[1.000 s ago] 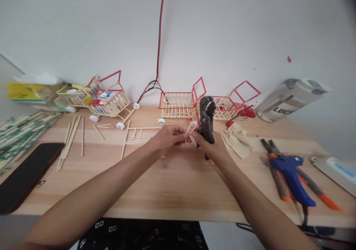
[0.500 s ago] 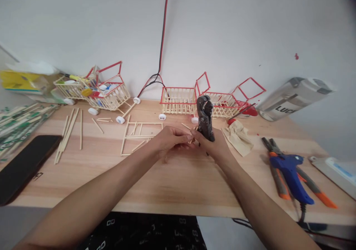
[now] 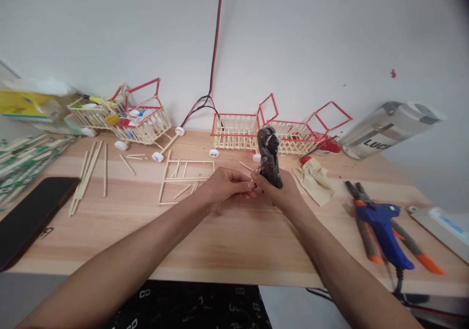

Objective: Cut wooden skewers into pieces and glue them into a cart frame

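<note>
Pinches small wooden pieces (image 3: 252, 179), mostly hidden, in left hand (image 3: 232, 185); grips black pliers (image 3: 270, 159) in right hand (image 3: 277, 186), just beside. Notes thin stick (image 3: 245, 166) nearer left hand, slanting away leftward.

Black pliers (image 3: 270, 160) lean slightly, head toward the surface's (image 3: 252, 241) far edge; a slim pale stick (image 3: 245, 166) slants just beside them, lower end hidden.
</note>
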The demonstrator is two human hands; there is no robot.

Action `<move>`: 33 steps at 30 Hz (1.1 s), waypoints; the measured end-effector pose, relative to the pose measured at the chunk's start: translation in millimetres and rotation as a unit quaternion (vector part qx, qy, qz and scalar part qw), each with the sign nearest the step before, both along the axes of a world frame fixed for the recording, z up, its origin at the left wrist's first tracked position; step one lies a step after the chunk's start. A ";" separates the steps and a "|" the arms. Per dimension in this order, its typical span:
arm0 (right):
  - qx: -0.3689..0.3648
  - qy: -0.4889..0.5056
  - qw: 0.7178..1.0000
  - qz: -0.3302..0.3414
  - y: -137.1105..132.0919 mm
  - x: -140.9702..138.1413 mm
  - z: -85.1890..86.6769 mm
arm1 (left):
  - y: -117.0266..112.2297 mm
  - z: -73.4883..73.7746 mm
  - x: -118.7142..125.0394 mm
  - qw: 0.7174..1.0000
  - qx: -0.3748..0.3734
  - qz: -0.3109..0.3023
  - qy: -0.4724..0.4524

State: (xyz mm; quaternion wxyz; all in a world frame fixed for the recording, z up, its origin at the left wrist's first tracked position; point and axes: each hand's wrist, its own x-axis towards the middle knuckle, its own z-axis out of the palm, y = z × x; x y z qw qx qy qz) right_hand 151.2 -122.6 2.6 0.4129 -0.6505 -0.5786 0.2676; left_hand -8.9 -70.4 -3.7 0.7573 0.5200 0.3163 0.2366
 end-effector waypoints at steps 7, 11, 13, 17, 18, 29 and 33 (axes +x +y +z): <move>-0.012 -0.004 1.000 -0.009 1.0 4.7 -3.6 | 4.4 1.0 -7.4 0.997 -0.007 -0.069 -0.028; -0.034 0.069 0.997 -0.007 0.3 6.5 -3.1 | 6.6 6.3 -9.3 0.992 0.039 -0.110 -0.041; -0.053 0.118 0.992 -0.002 -0.2 6.5 -3.1 | 5.4 8.7 -8.3 0.991 0.085 -0.095 -0.026; -0.062 0.184 0.981 0.010 0.5 7.5 -6.6 | 0.5 11.2 -6.1 0.983 0.173 -0.051 0.019; -0.059 0.192 0.980 0.010 0.9 8.0 -7.7 | -0.6 11.6 -5.8 0.981 0.188 -0.045 0.027; -0.018 0.049 0.999 0.008 -0.3 4.0 -2.8 | -2.1 0.4 0.1 0.998 0.068 0.005 -0.016; -0.001 0.019 1.000 0.000 0.6 -0.7 -7.0 | -4.2 -3.5 1.3 0.997 0.071 0.014 -0.034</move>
